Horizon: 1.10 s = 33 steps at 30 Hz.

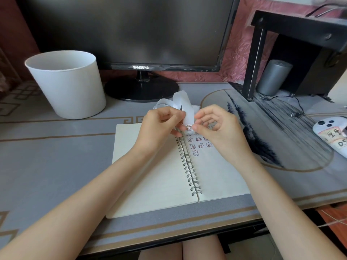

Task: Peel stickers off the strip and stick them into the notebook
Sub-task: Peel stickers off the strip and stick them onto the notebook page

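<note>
An open spiral notebook (pixel 161 177) lies on the desk, with several small cartoon stickers (pixel 197 145) stuck near the top of its right page. Above the spiral binding my left hand (pixel 159 126) pinches a white curling sticker strip (pixel 183 104). The strip's loose end loops up behind both hands. My right hand (pixel 216 128) pinches at a small sticker (pixel 188 127) at the strip's lower end, thumb and forefinger together. Both hands hover just over the top of the notebook.
A white bucket (pixel 65 85) stands at the back left. A dark monitor (pixel 139 34) on its round base sits behind the notebook. A black shelf frame (pixel 257 59), a grey cylinder (pixel 274 77), a cable and a white phone (pixel 332 136) lie to the right.
</note>
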Each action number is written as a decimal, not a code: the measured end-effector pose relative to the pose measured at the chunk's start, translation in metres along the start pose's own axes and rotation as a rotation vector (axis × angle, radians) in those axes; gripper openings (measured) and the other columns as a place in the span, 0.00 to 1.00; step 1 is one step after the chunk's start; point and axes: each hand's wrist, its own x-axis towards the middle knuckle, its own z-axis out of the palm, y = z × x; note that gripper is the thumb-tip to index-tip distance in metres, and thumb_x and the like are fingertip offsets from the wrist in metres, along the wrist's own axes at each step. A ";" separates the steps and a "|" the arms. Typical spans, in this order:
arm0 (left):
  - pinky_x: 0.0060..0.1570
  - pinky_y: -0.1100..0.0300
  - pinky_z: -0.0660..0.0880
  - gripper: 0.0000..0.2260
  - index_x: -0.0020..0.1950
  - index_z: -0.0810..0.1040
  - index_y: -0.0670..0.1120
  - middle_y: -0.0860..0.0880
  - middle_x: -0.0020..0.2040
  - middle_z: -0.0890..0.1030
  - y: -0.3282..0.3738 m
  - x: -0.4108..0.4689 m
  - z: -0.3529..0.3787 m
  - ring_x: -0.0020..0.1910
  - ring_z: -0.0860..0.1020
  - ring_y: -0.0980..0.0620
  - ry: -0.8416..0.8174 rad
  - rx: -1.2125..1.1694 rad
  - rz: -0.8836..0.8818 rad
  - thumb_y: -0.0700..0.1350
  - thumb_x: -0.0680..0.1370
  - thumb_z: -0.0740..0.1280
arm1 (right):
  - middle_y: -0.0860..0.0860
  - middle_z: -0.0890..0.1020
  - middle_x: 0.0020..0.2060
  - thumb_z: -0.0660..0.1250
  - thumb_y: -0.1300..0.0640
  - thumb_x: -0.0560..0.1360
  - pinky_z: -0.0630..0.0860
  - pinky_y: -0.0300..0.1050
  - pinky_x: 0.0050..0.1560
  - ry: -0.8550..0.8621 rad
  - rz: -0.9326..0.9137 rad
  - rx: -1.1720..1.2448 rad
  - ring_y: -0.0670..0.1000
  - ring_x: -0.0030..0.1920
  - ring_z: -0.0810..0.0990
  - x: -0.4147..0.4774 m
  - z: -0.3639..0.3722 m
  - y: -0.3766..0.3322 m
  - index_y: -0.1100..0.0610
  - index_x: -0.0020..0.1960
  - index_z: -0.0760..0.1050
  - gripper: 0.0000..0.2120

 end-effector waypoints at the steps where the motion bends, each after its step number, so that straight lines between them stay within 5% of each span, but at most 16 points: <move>1: 0.35 0.62 0.79 0.11 0.37 0.79 0.44 0.52 0.30 0.80 0.000 0.000 0.000 0.35 0.80 0.48 -0.005 0.003 0.005 0.41 0.79 0.66 | 0.46 0.82 0.38 0.73 0.63 0.70 0.69 0.27 0.40 0.012 -0.008 0.005 0.39 0.39 0.77 0.000 0.001 0.001 0.53 0.44 0.77 0.08; 6: 0.32 0.63 0.77 0.14 0.41 0.79 0.34 0.47 0.36 0.79 0.001 -0.001 0.000 0.36 0.81 0.54 -0.057 -0.011 0.016 0.43 0.80 0.64 | 0.45 0.81 0.37 0.72 0.65 0.71 0.75 0.38 0.45 0.054 -0.017 0.113 0.45 0.40 0.78 0.000 0.001 0.006 0.50 0.42 0.77 0.10; 15: 0.37 0.65 0.78 0.05 0.46 0.82 0.37 0.48 0.33 0.82 -0.004 -0.001 0.002 0.34 0.80 0.57 -0.090 0.009 -0.003 0.38 0.77 0.68 | 0.46 0.83 0.40 0.71 0.62 0.72 0.76 0.43 0.48 0.074 -0.008 0.097 0.45 0.42 0.79 0.001 0.001 0.011 0.52 0.43 0.80 0.06; 22: 0.40 0.64 0.79 0.05 0.46 0.82 0.38 0.39 0.39 0.83 -0.004 -0.001 0.003 0.37 0.81 0.54 -0.084 0.006 -0.005 0.38 0.77 0.68 | 0.47 0.84 0.39 0.72 0.62 0.71 0.78 0.49 0.46 0.078 -0.002 0.083 0.48 0.40 0.80 -0.001 0.001 0.010 0.52 0.42 0.81 0.05; 29: 0.39 0.66 0.78 0.05 0.46 0.82 0.37 0.40 0.39 0.83 -0.003 -0.002 0.003 0.36 0.81 0.55 -0.093 -0.013 -0.009 0.37 0.77 0.67 | 0.46 0.83 0.37 0.73 0.63 0.70 0.76 0.43 0.42 0.081 0.013 0.102 0.44 0.36 0.78 -0.002 0.002 0.008 0.53 0.41 0.80 0.06; 33: 0.40 0.65 0.78 0.04 0.45 0.82 0.39 0.38 0.40 0.83 -0.002 -0.003 0.002 0.37 0.81 0.55 -0.113 -0.017 -0.004 0.37 0.77 0.67 | 0.46 0.83 0.36 0.74 0.62 0.69 0.77 0.47 0.43 0.075 0.042 0.118 0.47 0.37 0.79 -0.001 0.002 0.009 0.53 0.40 0.80 0.06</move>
